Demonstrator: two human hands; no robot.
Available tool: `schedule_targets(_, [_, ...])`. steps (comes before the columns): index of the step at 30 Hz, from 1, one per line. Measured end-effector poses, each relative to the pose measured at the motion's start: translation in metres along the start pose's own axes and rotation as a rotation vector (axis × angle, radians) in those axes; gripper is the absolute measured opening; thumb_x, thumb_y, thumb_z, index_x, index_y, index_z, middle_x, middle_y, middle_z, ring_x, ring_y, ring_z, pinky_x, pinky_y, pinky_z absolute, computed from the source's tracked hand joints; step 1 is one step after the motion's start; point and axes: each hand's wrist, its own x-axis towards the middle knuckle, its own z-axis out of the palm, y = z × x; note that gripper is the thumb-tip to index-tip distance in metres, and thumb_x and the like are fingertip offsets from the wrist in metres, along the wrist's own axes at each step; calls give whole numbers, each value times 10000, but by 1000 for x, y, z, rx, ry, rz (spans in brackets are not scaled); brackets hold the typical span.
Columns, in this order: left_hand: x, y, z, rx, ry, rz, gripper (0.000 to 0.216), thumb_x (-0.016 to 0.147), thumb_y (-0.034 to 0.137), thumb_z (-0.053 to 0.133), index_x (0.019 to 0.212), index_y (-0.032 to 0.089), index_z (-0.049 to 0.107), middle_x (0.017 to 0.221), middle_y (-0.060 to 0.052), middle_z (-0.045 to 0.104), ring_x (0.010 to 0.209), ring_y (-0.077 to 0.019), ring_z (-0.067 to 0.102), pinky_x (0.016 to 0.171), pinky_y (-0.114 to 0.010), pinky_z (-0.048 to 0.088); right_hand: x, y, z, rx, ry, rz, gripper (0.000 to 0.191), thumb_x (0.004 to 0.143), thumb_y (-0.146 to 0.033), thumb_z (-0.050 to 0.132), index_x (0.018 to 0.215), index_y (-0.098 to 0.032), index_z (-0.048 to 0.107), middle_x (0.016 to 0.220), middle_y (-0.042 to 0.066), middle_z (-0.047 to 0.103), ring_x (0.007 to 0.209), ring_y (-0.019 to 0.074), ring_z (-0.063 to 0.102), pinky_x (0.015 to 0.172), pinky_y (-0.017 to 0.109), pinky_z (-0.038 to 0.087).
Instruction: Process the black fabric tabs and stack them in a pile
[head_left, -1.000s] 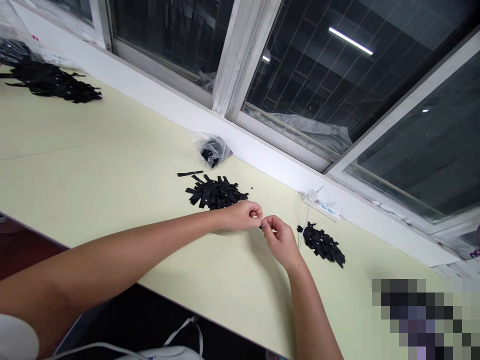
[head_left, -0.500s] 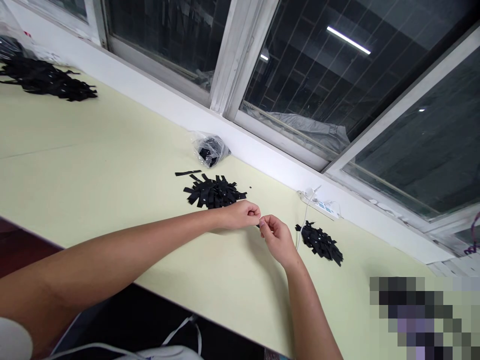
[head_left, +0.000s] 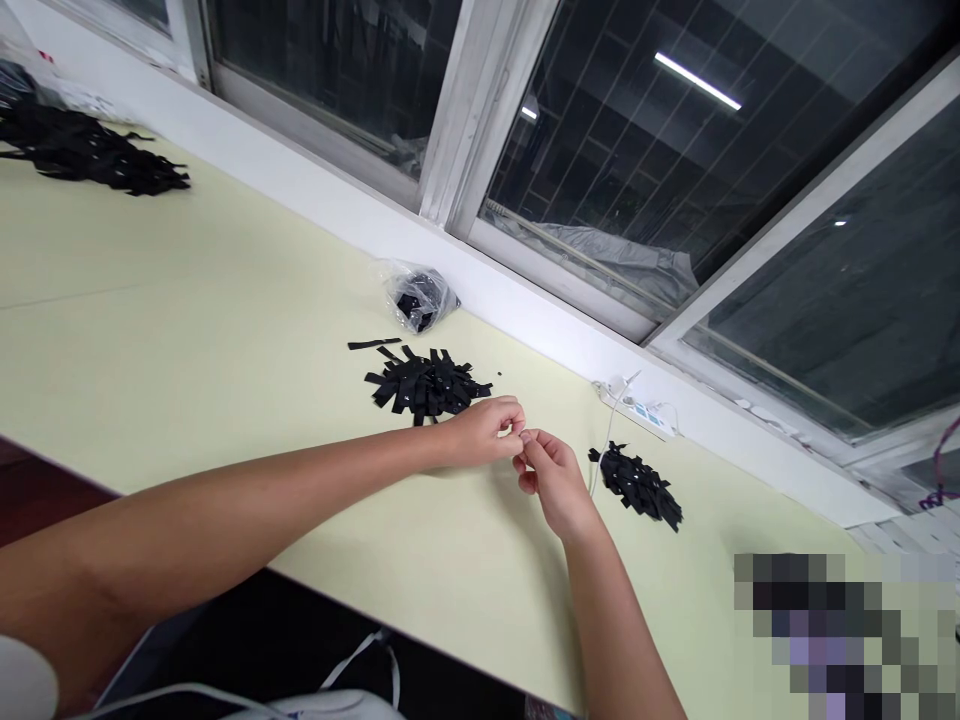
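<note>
My left hand (head_left: 484, 430) and my right hand (head_left: 551, 478) meet fingertip to fingertip above the pale yellow table (head_left: 187, 330). Both are pinched closed on a tiny piece that I cannot make out. Just behind my left hand lies a heap of short black strips (head_left: 424, 384). A second heap of black strips (head_left: 637, 483) lies to the right of my right hand, beside a thin white cable (head_left: 606, 440).
A clear plastic bag with black pieces (head_left: 418, 297) rests by the window sill. A bigger black pile (head_left: 82, 155) sits at the far left. A white power strip (head_left: 645, 410) lies along the sill. A blurred patch covers the lower right corner.
My two hands have closed the small gap between them and their fingertips now touch. The view has shifted slightly.
</note>
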Motion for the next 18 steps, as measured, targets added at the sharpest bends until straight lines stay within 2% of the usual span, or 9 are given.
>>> schedule_targets(4, [-2,1,0,9,7,75,82,797,212,500,735,188,451,798,6,487,718,-135,436,665,-277,347,-1,-1,3,94,0,37,338,777,-501,700,769,-184,581,659,-27,428,606,103,397,449,202,261])
schedule_targets(9, [-4,6,-2,0,5,148,36,798,172,489,768,187,476,824,2,500,737,-135,456,701,-278,361,2,-3,-1,126,77,44,342,760,-491,701,750,-191,537,684,-24,427,600,103,392,439,200,247])
schedule_targets(14, [-1,3,-3,-81,62,62,39,804,153,479,784,181,498,812,10,491,711,-125,427,682,-269,363,2,-5,-6,154,153,23,369,736,-489,736,754,-198,510,725,-22,431,607,98,400,423,193,220])
schedule_targets(18, [1,-3,-2,-111,101,-26,97,861,231,499,779,180,500,811,9,499,716,-126,438,682,-267,372,2,-5,-6,137,194,-18,382,745,-507,747,762,-198,522,731,-23,452,609,96,408,420,191,227])
